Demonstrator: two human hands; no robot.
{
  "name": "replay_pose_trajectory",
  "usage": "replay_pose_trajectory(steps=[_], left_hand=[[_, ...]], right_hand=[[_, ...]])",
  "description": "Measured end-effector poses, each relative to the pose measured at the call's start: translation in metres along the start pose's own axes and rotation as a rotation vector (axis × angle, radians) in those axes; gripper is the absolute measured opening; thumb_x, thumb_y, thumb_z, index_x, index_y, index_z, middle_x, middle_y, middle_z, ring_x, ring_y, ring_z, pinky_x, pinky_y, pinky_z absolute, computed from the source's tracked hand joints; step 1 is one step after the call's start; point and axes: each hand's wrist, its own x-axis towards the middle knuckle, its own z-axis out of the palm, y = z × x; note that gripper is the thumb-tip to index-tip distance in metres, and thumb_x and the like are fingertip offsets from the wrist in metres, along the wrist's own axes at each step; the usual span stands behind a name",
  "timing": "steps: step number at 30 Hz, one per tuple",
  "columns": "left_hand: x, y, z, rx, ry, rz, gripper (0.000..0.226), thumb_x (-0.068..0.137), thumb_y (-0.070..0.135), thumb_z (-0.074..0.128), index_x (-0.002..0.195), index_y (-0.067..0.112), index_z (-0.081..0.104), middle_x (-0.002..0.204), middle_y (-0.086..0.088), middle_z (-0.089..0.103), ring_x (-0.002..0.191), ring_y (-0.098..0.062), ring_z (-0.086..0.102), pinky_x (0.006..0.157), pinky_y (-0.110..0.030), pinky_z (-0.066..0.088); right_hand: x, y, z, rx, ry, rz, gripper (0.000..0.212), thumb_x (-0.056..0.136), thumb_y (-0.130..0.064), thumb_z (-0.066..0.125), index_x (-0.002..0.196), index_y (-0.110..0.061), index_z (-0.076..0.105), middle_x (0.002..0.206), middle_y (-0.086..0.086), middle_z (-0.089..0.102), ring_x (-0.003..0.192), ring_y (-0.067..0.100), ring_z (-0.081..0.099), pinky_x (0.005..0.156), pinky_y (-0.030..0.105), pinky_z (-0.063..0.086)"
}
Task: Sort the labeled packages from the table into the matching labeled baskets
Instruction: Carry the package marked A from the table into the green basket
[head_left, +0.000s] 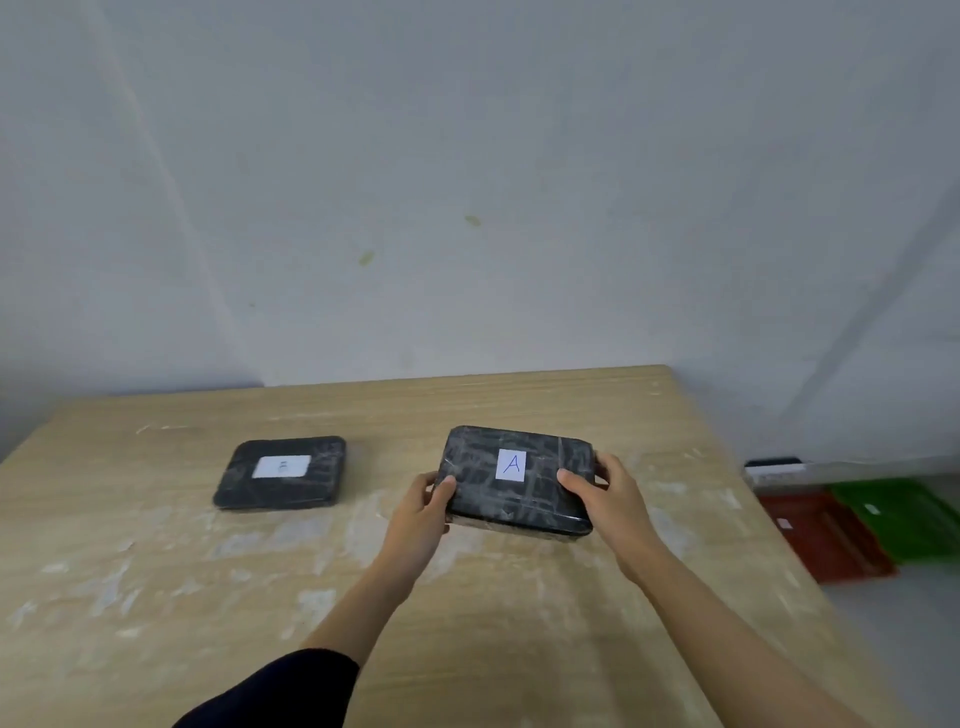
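Now, black package (514, 478) marked A gripped at both ends, left hand (418, 514) and right hand (605, 499) clamped on it, tilted above wooden table (467, 623), second package (283, 473) laid flat well left, red basket (826, 535) and green basket (904, 514) seen on floor.

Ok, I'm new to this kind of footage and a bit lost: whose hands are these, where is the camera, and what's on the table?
There is no machine here. A person wears a camera on the head, looking forward and down at their own bare hands.

The left hand and right hand grip a black wrapped package by its two short ends. Its white label reads A.

A second black package lies flat on the wooden table; its label is too blurred to read.

On the floor to the right sit a red basket and a green basket.
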Motion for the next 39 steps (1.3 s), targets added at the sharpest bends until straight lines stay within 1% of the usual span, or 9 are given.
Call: replay_pose_trajectory(steps=[7, 10, 12, 19, 23, 27, 31, 34, 39], left_hand=[[-0.019, 0.035, 0.121, 0.181, -0.179, -0.038, 0.038, 0.092, 0.050, 0.043, 0.117, 0.022, 0.046, 0.101, 0.002, 0.060, 0.096, -0.020, 0.060, 0.094, -0.046, 0.049], [-0.012, 0.045, 0.135, 0.201, -0.203, -0.007, 0.038, 0.091, 0.051, 0.043, 0.117, 0.023, 0.044, 0.102, 0.003, 0.060, 0.095, -0.018, 0.059, 0.093, -0.045, 0.050], [-0.008, 0.067, 0.242, 0.254, -0.274, 0.025, 0.037, 0.092, 0.051, 0.043, 0.116, 0.023, 0.043, 0.104, 0.002, 0.060, 0.095, -0.019, 0.059, 0.092, -0.044, 0.050], [0.018, 0.099, 0.344, 0.319, -0.237, 0.098, 0.039, 0.093, 0.048, 0.041, 0.116, 0.017, 0.046, 0.088, 0.000, 0.062, 0.078, -0.021, 0.059, 0.084, -0.043, 0.050], [0.026, 0.124, 0.415, 0.353, -0.221, 0.121, 0.043, 0.094, 0.047, 0.039, 0.122, 0.013, 0.044, 0.111, -0.009, 0.062, 0.097, -0.031, 0.059, 0.089, -0.044, 0.049], [0.030, 0.137, 0.476, 0.378, -0.196, 0.135, 0.044, 0.094, 0.046, 0.039, 0.122, 0.013, 0.045, 0.117, -0.014, 0.061, 0.107, -0.037, 0.058, 0.095, -0.047, 0.047], [0.036, 0.136, 0.541, 0.428, -0.137, 0.084, 0.045, 0.094, 0.049, 0.034, 0.121, 0.014, 0.042, 0.103, -0.016, 0.063, 0.097, -0.039, 0.061, 0.085, -0.042, 0.048], [0.037, 0.127, 0.596, 0.422, -0.100, 0.042, 0.043, 0.095, 0.047, 0.033, 0.120, 0.014, 0.043, 0.106, -0.018, 0.063, 0.097, -0.039, 0.061, 0.085, -0.042, 0.046], [0.023, 0.129, 0.692, 0.384, -0.044, 0.003, 0.044, 0.097, 0.042, 0.036, 0.123, 0.008, 0.045, 0.115, -0.016, 0.060, 0.107, -0.036, 0.056, 0.077, -0.034, 0.036]], right_hand=[[-0.005, 0.020, -0.128, 0.032, 0.064, 0.011, 0.045, 0.084, -0.022, 0.064, 0.127, -0.020, 0.049, 0.127, 0.000, 0.057, 0.097, 0.016, 0.064, 0.067, 0.025, 0.050], [0.005, 0.011, -0.142, 0.041, 0.068, 0.032, 0.042, 0.086, -0.019, 0.063, 0.125, -0.020, 0.049, 0.127, 0.001, 0.058, 0.094, 0.012, 0.063, 0.065, 0.023, 0.050], [0.026, 0.028, -0.240, 0.073, 0.147, 0.023, 0.043, 0.086, -0.017, 0.061, 0.127, -0.018, 0.048, 0.127, 0.002, 0.057, 0.092, 0.008, 0.062, 0.062, 0.018, 0.049], [0.086, 0.023, -0.332, 0.080, 0.150, 0.023, 0.045, 0.087, -0.010, 0.060, 0.129, -0.013, 0.046, 0.120, 0.004, 0.058, 0.087, 0.007, 0.061, 0.057, 0.011, 0.049], [0.121, 0.024, -0.397, 0.094, 0.189, 0.058, 0.041, 0.084, -0.012, 0.064, 0.121, -0.015, 0.045, 0.107, -0.003, 0.057, 0.092, 0.013, 0.059, 0.075, 0.026, 0.047], [0.151, 0.030, -0.452, 0.110, 0.198, 0.071, 0.044, 0.083, -0.013, 0.065, 0.121, -0.013, 0.045, 0.117, 0.004, 0.054, 0.103, 0.022, 0.058, 0.090, 0.039, 0.049], [0.179, 0.043, -0.506, 0.112, 0.150, 0.066, 0.040, 0.084, -0.015, 0.064, 0.120, -0.016, 0.045, 0.114, 0.003, 0.055, 0.094, 0.017, 0.060, 0.076, 0.029, 0.049], [0.200, 0.059, -0.552, 0.093, 0.112, 0.102, 0.042, 0.085, -0.014, 0.063, 0.123, -0.014, 0.044, 0.115, 0.005, 0.056, 0.093, 0.019, 0.059, 0.075, 0.029, 0.049], [0.219, 0.080, -0.643, 0.024, 0.086, 0.138, 0.033, 0.083, -0.018, 0.065, 0.111, -0.015, 0.047, 0.115, 0.005, 0.056, 0.101, 0.020, 0.058, 0.089, 0.036, 0.049]])
